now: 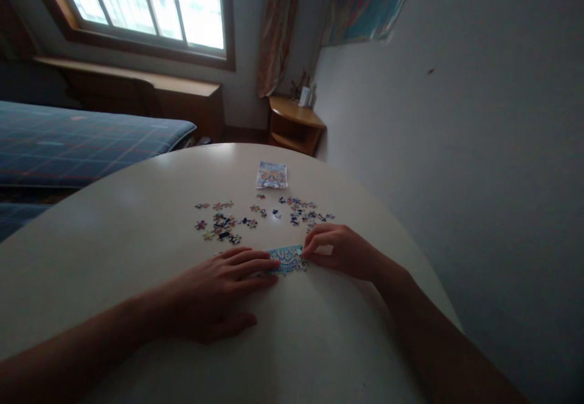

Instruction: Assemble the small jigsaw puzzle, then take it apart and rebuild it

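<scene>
A partly joined jigsaw puzzle (285, 259) in light blue lies flat on the white table. My left hand (228, 285) rests palm down with fingers stretched out, its fingertips over the puzzle's left part, which they hide. At the upper right edge of the puzzle, my right hand (335, 249) pinches thumb and forefinger together on a small pale jigsaw piece (299, 250). Loose jigsaw pieces lie beyond my hands in a left cluster (222, 224) and a right cluster (303, 209).
A square picture packet (272, 175) lies behind the loose pieces on the round white table (150, 197). Past the table stand a bed with a plaid mattress (82, 142) on the left and a wooden corner shelf (294, 115). A bare wall (479, 148) runs along the right.
</scene>
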Tool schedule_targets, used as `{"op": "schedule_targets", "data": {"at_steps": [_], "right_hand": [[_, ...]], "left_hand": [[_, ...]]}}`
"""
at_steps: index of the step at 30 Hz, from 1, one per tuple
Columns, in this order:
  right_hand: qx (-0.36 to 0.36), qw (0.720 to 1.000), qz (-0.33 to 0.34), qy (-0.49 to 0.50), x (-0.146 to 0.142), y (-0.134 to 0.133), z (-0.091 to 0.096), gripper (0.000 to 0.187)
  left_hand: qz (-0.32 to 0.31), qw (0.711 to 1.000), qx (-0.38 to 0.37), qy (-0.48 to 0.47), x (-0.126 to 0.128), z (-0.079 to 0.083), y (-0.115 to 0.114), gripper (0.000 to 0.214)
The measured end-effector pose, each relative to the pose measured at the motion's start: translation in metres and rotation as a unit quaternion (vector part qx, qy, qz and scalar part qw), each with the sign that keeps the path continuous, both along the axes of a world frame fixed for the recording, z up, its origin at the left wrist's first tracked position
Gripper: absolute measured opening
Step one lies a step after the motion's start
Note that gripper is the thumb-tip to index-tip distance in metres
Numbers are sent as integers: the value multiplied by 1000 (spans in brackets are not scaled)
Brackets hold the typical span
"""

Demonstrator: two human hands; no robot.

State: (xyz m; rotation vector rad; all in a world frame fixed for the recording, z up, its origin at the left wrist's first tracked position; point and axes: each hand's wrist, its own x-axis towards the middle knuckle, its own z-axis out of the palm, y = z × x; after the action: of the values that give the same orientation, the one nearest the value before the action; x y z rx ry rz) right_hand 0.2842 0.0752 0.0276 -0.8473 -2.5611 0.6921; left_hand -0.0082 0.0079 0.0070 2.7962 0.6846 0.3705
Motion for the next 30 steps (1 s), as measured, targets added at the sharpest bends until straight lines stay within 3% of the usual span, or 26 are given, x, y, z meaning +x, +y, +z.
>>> {"op": "schedule_targets", "data": {"at_steps": [10,25,27,30], "right_hand": [[-5,1000,27,3,1,3,-7,10],[25,998,7,-57,-4,-5,4,11],[42,998,-12,-46,-3,-3,4,10],[82,989,-116,-30,2,5,2,11]], "left_hand": [[1,1000,-3,27,-1,1,1,58],[5,1000,0,12,0,4,0,60],[5,1000,0,10,0,3,0,61],[4,1000,-3,4,-1,1,0,62]]}}
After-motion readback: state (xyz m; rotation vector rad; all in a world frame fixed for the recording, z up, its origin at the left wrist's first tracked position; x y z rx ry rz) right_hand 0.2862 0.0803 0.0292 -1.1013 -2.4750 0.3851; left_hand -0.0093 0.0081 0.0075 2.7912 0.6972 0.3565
